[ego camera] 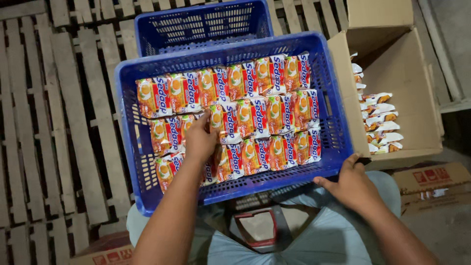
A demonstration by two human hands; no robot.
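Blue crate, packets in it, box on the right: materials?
Blue crate: looks like moulded plastic, matt, with perforated lattice walls. Packets: apparently thin plastic film, glossy, with glare and crinkled seams. Open box: corrugated cardboard by its look, dull brown, folded flaps. Left hand rests on packets; right hand grips crate rim.

Dim, warm overhead light; soft focus, glare on wrappers (255, 118).

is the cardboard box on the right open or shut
Open: the cardboard box has its flaps folded back, showing a stack of packets along its left side.
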